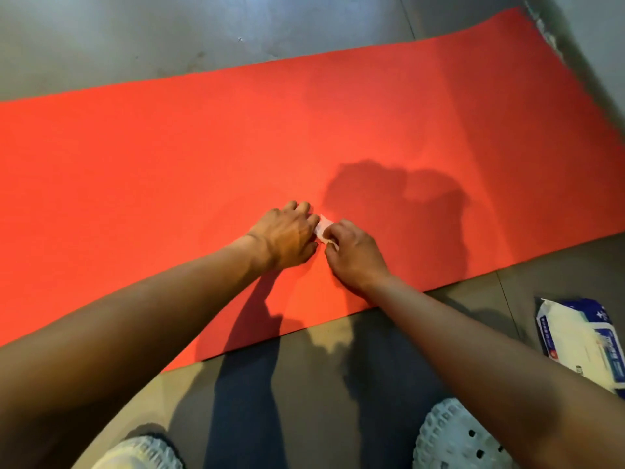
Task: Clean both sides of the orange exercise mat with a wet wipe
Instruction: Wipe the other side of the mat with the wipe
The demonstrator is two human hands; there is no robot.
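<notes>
Over the orange mat, left hand and right hand — arms outstretched — pinch one wet wipe.

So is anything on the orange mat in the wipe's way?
Nothing visible. The left hand and right hand hold the wet wipe over the mat; the wipe pack lies beside it on the floor.

the wet wipe is mostly hidden between the left hand and right hand that hold it, with only a small white corner showing. the orange exercise mat runs out of view at 9 and 3 o'clock. at 4 o'clock the wet wipe pack is cut by the edge and its print is too small to read, while the left shoe and right shoe are cropped toward 6 o'clock.
</notes>
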